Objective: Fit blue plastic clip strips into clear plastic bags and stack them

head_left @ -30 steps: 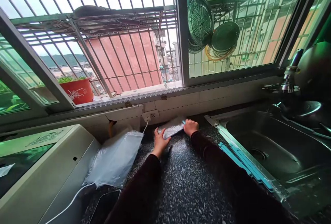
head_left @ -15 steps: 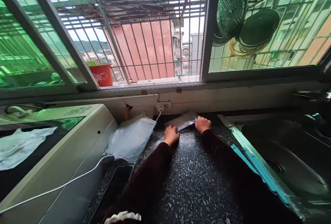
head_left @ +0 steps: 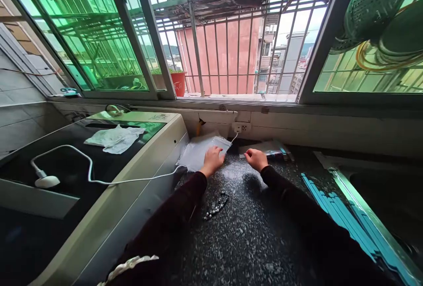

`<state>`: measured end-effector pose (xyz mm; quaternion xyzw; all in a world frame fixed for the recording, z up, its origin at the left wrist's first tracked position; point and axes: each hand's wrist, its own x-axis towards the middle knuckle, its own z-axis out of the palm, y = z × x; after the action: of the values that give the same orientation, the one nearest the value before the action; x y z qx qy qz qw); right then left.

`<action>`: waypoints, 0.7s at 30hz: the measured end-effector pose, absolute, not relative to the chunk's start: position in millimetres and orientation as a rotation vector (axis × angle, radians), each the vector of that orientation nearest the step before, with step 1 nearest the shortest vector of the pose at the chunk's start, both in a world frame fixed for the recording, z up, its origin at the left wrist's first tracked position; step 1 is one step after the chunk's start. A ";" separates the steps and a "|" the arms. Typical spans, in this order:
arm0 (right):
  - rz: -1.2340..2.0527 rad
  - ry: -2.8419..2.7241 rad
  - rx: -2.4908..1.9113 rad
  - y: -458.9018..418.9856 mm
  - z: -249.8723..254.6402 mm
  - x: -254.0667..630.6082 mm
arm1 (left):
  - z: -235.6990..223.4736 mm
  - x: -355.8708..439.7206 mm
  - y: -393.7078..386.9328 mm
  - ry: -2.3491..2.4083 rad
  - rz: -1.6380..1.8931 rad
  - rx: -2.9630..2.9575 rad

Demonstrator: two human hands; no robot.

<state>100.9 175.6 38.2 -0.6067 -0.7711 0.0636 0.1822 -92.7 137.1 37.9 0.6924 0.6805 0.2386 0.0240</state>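
One clear packet (head_left: pixel 271 147) lies lengthwise along the wall (head_left: pixel 304 127); left hand (head_left: pixel 213 161) fingers spread, right hand (head_left: pixel 257 159) curled, grip unclear

A person's left arm (head_left: pixel 175 209), dark-sleeved, slants in from 7 o'clock; the right arm (head_left: pixel 297 204), sleeved alike, from 5 o'clock. The left hand (head_left: pixel 213 159), below centre at 6 o'clock, is palm down, its loosely bent fingers pointing toward 1 o'clock. The right hand (head_left: pixel 257 159), apart from it at 4 o'clock, is curled in, fingertips toward 9 o'clock.
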 end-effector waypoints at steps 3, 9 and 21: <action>0.355 -2.184 -1.664 169.6 32.2 60.5 | 42.3 -125.1 123.6 2.366 0.609 2.045; 0.679 -2.110 -1.695 170.2 14.0 8.3 | 38.5 -148.7 107.8 2.547 0.339 1.923; 0.835 -2.042 -1.767 173.6 -1.9 -9.2 | 32.3 -142.1 106.4 2.495 0.244 1.951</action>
<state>-9.2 173.6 -1.9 -0.6173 -0.7135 0.2919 0.1570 -142.1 106.4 32.3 0.6140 0.7853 0.0770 -0.0174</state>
